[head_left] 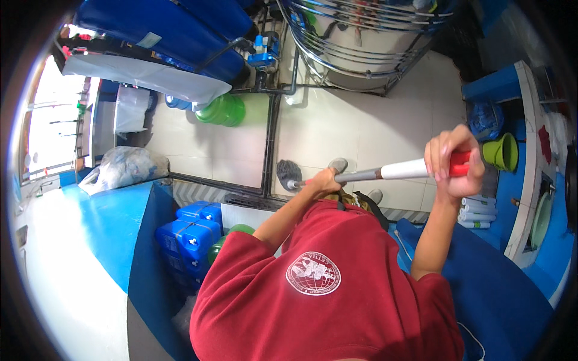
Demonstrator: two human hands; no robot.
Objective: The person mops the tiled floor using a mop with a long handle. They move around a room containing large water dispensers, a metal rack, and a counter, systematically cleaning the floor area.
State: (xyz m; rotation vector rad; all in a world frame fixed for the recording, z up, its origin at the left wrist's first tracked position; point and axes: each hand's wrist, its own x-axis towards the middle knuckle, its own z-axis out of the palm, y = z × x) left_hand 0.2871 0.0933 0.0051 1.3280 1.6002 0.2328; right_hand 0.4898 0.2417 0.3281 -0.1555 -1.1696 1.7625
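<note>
A mop with a grey and white pole crosses in front of my body. Its dark, stringy head rests on the pale tiled floor, left of my feet. Low on the pole, near the mop head, my left hand is closed around it. My right hand is raised at the right and grips the red top end of the pole. Part of the grip of my left hand is hidden by the hand itself.
Black pipes run along the floor beside the mop head. Green water bottles stand at the left, a round steel rack ahead. Blue jugs sit near left; a green bucket and white rolls are at the right.
</note>
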